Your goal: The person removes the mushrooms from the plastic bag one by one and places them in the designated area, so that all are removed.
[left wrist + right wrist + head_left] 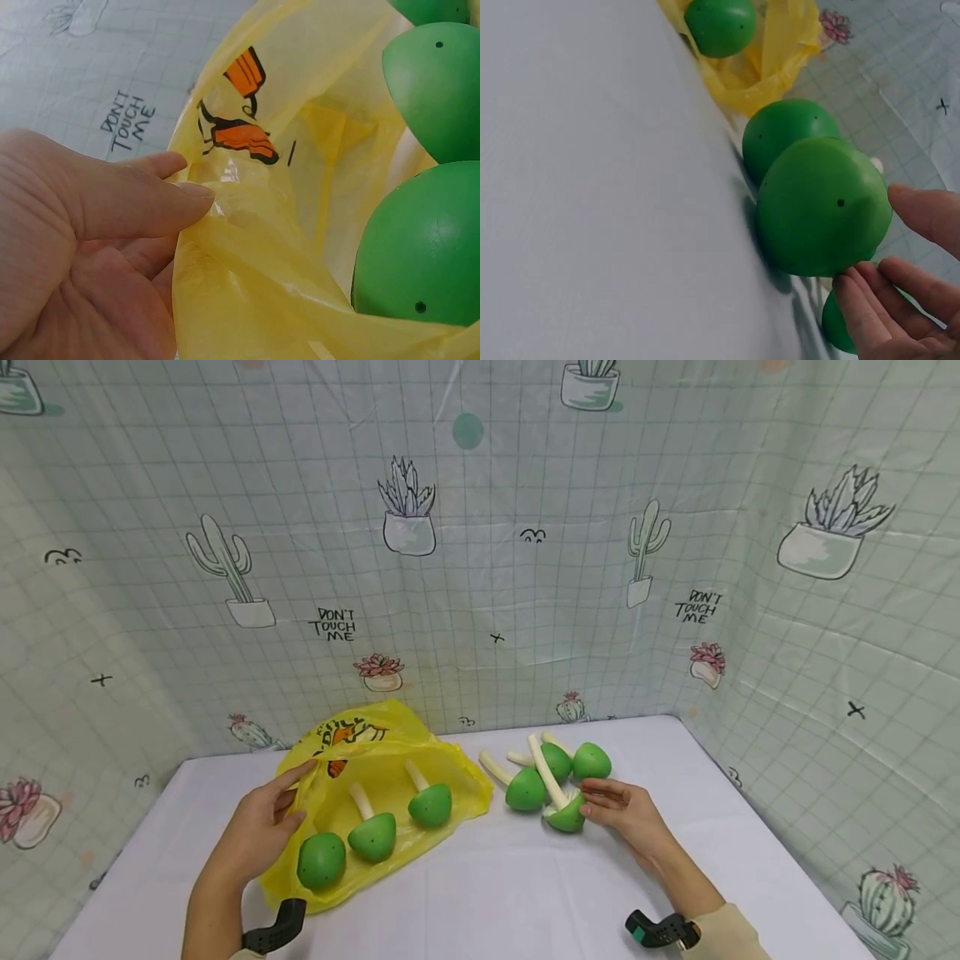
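Note:
On the left lies a yellow plastic bag (468, 781) with its mouth spread, showing three toy mushrooms with green caps and pale stems inside. My left hand (255, 827) pinches the bag's edge between thumb and fingers, as the left wrist view also shows at the bag film (247, 247). At the right, my right hand (628, 817) holds a toy mushroom (566, 817) by the rim of its cap, its stem tilted up and left. In the right wrist view the thumb and fingertips touch this dark-dotted green cap (817, 214).
Several more mushrooms lie grouped just behind the held one, including one cap (525, 790) to its left and another (592, 761) at the back right. A white-covered table (465, 893) carries everything. Printed cloth (480, 577) hangs behind and along both sides.

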A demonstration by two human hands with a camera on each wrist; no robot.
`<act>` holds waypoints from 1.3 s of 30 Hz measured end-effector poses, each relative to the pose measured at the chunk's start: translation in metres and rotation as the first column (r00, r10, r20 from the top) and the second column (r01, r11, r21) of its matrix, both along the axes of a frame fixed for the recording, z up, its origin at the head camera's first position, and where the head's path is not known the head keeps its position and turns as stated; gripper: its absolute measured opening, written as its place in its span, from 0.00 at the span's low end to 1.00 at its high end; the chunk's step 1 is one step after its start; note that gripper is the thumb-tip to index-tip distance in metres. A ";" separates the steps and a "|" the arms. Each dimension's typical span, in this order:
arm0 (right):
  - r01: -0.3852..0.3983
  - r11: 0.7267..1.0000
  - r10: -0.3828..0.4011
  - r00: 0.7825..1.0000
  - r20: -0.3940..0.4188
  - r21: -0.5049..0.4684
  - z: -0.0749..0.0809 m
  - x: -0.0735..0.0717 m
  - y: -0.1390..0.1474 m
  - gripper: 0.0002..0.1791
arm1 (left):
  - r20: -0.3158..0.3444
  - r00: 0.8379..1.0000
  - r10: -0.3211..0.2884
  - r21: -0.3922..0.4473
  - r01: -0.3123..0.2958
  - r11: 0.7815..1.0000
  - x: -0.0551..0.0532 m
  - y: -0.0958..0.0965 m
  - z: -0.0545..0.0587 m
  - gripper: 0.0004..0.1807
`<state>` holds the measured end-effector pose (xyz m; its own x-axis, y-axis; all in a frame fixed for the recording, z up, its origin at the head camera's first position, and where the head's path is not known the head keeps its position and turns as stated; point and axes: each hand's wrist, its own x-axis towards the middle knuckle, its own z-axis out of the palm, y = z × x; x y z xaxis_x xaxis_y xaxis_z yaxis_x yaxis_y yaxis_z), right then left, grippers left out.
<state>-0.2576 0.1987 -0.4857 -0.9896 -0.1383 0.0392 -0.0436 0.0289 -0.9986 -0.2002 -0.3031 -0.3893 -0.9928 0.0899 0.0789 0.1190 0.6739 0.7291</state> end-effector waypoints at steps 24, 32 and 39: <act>-0.008 0.999 0.005 0.996 -0.085 -0.032 0.046 -0.001 -0.040 0.33 | 0.013 1.000 0.006 0.008 -0.006 1.000 -0.002 -0.001 -0.002 0.38; -0.048 0.997 0.042 0.995 -0.095 -0.063 0.056 -0.005 -0.077 0.30 | 0.012 1.000 0.007 0.024 -0.008 1.000 -0.001 -0.001 0.001 0.38; -0.098 0.994 0.095 0.994 -0.063 -0.054 0.055 -0.005 -0.119 0.27 | 0.021 1.000 0.007 0.025 -0.007 1.000 -0.001 0.000 0.001 0.38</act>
<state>-0.2628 0.0796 -0.4308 -0.9674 -0.2286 0.1090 -0.1037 -0.0352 -0.9940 -0.2009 -0.3032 -0.3880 -0.9949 0.0811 0.0603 0.0989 0.6561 0.7481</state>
